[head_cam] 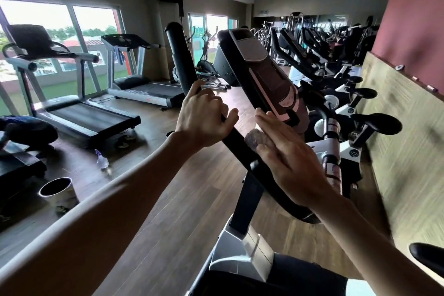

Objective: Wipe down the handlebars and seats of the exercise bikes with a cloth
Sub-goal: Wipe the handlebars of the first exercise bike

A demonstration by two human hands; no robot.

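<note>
1. Exercise bike [242, 243] sits near, centre-right; a row of further bikes [348, 103] runs far right along the wall. Heavy, rigid, won't shift under wiping.
2. Handlebar [236, 142] is a stiff black bar running diagonally below the console [264, 74]. Likely smooth, so bracing it helps.
3. Left hand [204, 118] has fingers curled round the bar's upper left section.
4. Right hand [286, 149] lies flat, fingers straight, pressing the cloth onto the bar.
5. Cloth [255, 138] is small, soft, bunched under the palm; best held by palm pressure.
</note>
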